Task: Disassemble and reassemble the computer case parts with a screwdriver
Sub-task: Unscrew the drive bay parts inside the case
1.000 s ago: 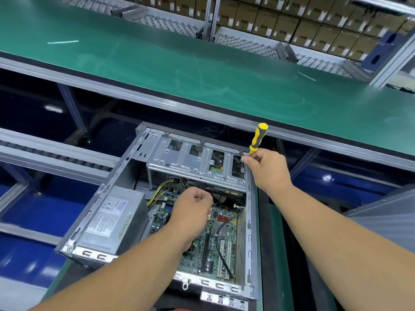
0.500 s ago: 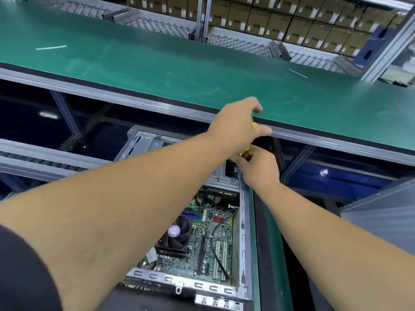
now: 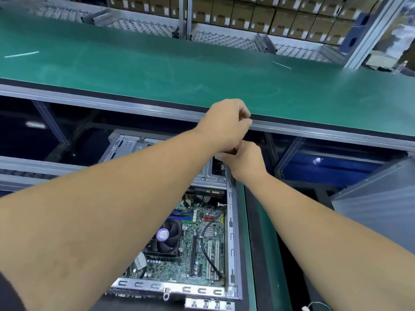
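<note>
Beyond the green bench (image 3: 157, 70), your left hand (image 3: 224, 124) curls just above your right hand (image 3: 244, 160) over the open computer case (image 3: 231, 221); what either holds is hidden.

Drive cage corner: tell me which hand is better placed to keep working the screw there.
Probably the right hand: it sits curled directly at the drive cage corner of the computer case. The left hand is stacked above it. The screwdriver itself is hidden.

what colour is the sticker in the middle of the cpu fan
Purple, or pale lilac, on the black cpu fan inside the open computer case. The head view, the only one, shows it.
</note>
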`<state>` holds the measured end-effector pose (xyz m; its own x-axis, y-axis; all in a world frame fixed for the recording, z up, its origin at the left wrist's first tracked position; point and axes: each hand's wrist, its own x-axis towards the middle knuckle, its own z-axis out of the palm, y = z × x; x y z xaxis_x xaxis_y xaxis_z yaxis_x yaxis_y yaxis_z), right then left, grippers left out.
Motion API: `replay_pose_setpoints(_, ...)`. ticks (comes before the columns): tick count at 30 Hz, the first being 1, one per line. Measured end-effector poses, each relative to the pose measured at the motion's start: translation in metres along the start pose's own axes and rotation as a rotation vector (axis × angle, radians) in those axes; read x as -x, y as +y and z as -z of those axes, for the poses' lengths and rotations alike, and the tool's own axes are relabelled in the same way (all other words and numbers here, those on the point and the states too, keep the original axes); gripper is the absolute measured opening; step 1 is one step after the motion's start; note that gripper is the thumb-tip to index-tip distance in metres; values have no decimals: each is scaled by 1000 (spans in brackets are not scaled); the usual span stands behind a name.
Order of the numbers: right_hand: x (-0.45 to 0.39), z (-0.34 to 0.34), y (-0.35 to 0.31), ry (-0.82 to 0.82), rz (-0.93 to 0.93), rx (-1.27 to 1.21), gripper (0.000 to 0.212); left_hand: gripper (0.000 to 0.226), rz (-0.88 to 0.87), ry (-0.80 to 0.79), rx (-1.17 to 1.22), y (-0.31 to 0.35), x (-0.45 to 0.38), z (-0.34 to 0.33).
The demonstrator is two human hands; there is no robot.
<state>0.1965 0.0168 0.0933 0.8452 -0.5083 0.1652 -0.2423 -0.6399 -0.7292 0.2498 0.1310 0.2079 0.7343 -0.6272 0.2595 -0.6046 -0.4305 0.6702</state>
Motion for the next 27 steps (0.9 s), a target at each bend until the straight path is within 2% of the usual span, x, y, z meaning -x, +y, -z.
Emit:
replay_pose_setpoints(2,1,-3,0,34,-1,-19,35,10,36,56,-11,0,0,-2)
replay_pose_setpoints(4,2,-4,1,29,5,-79,39,13,59,34,-50,-1,0,-4)
replay_pose_setpoints(6,3,0,1,-35,7,-124,34,18,52,-17,-73,-1,1,-4)
replay_pose_setpoints(8,4,6,3,-111,1,-164,18,19,46,-35,-73,-1,1,-2)
replay_pose_setpoints(10,4,9,5,-112,-5,-174,13,16,55,-21,-58,-2,2,-1)
replay_pose_setpoints(14,2,2,0,-18,-20,-116,38,9,74,2,-60,0,5,-4)
replay_pose_setpoints(19,3,2,3,-69,-33,-180,28,12,72,-44,-84,1,5,-6)
replay_pose_setpoints(22,4,8,3,-92,18,-128,48,10,70,-36,-76,1,7,-7)
replay_pose_setpoints(25,2,4,-3,-22,39,33,47,9,67,-36,-73,1,8,-9)
replay_pose_setpoints(27,3,-1,-6,-8,44,44,48,10,68,-39,-84,1,8,-8)
